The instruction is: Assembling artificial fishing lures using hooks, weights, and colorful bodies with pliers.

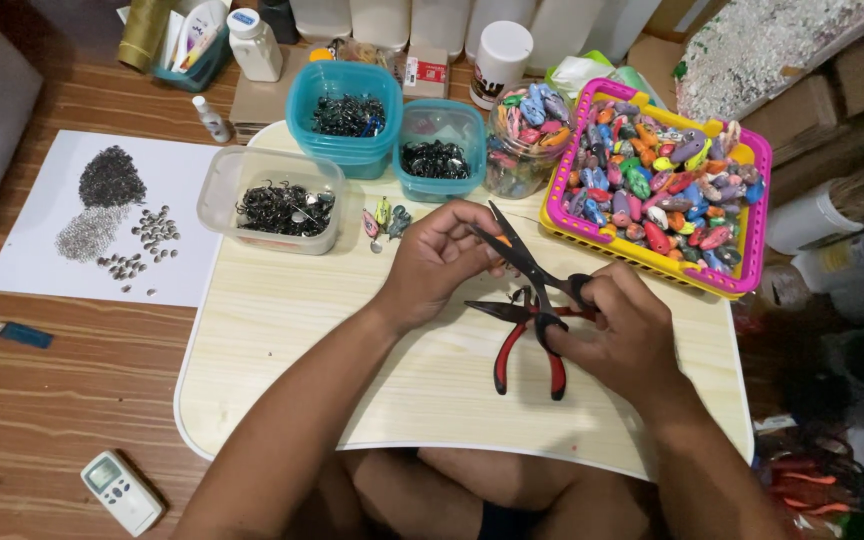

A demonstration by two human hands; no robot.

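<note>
We look down on the pale wooden counter point(282, 340), and the two hands meet just above its middle. Our right hand point(617, 335) is wrapped around the black handles of the scissors point(524, 262), thumb and fingers through the loops, and the blades run up and to the left, straight toward the left hand point(437, 262). So the long axis of the scissors is a diagonal from lower right to upper left, with the tips right at the left fingertips. The left hand is curled shut in a pinch on something small; we cannot make out what it is, since the fingers cover it, though a sliver of orange shows by the blade tips. Whatever it is sits at the tips of the blades, not down in their crotch. Under the right hand, flat on the counter, lie the red-handled pliers point(517, 345), nose pointing left, handles splayed toward us, touching neither hand that we can see. A few small painted lures point(384, 218) lie just beyond the left hand, and the pink basket point(752, 262) of coloured lure bodies stands to the far right, nearer the right arm.
</note>
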